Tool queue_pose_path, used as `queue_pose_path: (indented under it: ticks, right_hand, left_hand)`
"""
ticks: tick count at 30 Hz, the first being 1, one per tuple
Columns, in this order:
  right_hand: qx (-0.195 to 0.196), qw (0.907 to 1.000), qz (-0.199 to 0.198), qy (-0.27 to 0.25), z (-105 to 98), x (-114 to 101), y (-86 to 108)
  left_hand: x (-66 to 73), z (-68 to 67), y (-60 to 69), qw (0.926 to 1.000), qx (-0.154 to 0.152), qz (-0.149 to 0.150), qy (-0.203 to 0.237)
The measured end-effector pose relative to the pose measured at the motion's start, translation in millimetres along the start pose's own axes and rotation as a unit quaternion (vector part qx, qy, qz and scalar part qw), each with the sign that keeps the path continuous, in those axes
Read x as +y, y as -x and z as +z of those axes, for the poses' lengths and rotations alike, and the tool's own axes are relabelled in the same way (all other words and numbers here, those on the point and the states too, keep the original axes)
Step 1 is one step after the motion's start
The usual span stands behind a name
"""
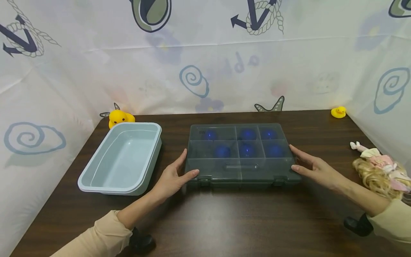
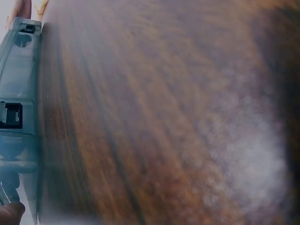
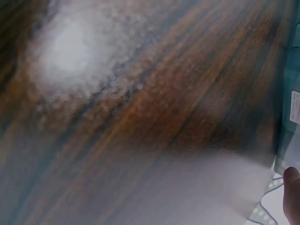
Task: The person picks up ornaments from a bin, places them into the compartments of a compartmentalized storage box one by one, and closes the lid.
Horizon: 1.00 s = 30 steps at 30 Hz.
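Note:
A dark translucent compartment box with its lid closed is in the middle of the head view. Blue round objects show through the lid in several compartments. My left hand holds the box's left side, its thumb at the front corner. On the opposite side my right hand grips the right edge between thumb and fingers. The left wrist view shows the box's front with dark latches. A white label on the box appears in the right wrist view. Whether the box touches the table cannot be told.
Left of the box is a pale blue plastic tub. Behind it sits a yellow toy duck, with a smaller duck at the back right corner. A blonde doll lies along the right edge of the dark wooden table. Printed cloth surrounds it.

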State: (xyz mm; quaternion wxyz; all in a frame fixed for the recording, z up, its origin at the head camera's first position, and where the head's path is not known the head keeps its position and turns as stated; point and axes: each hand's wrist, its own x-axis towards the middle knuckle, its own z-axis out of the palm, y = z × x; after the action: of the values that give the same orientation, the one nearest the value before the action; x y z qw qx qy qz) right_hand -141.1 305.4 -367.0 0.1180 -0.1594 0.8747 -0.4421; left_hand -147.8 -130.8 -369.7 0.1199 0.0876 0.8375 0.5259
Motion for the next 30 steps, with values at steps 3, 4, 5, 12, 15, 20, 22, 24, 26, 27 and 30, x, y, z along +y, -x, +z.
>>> queue_pose_path:
  ticks: [3,4,5,12,15,20,22,24,26,27,30]
  right_hand:
    - [0.0,1.0,0.0,0.002,1.0,-0.1,0.2]
    - [0.0,1.0,-0.001,0.005,1.3,-0.3,0.2]
    - [0.0,1.0,-0.003,0.008,1.6,-0.3,0.1]
    - [0.001,0.9999,-0.004,0.013,2.7,-0.4,-0.2]
    - [0.0,0.9999,-0.006,0.011,2.6,-0.2,-0.9]
    - [0.0,0.9999,-0.007,0.008,2.8,0.4,-2.4]
    - [0.0,0.9999,-0.008,0.012,3.1,0.5,-2.8]
    - [-0.002,0.9998,-0.009,0.016,3.5,0.4,-3.3]
    - [-0.002,0.9997,-0.013,0.019,3.6,0.1,-3.8]
    - [-0.001,0.9996,-0.017,0.021,3.7,0.1,-4.1]
    - [0.004,0.999,-0.036,0.025,3.6,0.6,-5.0]
  left_hand:
    - [-1.2,0.7,1.2,0.9999,-0.001,-0.001,0.011]
    - [-1.6,0.9,1.5,0.9999,-0.001,-0.002,0.013]
    - [-2.0,1.1,1.8,0.9999,-0.001,-0.003,0.014]
    - [-5.2,2.4,2.1,0.9999,0.004,-0.009,0.014]
    - [-5.9,3.2,2.6,0.9998,0.007,-0.01,0.017]
    - [-5.7,5.7,3.3,0.9993,0.012,-0.004,0.035]
    - [-5.5,6.8,3.9,0.999,0.014,-0.004,0.041]
    - [-5.5,7.9,4.6,0.9988,0.017,-0.006,0.046]
    - [-5.8,8.5,5.2,0.9985,0.021,-0.008,0.05]
    - [-6.0,8.8,5.4,0.9983,0.023,-0.007,0.052]
    - [-6.2,9.3,5.8,0.9976,0.026,0.001,0.064]
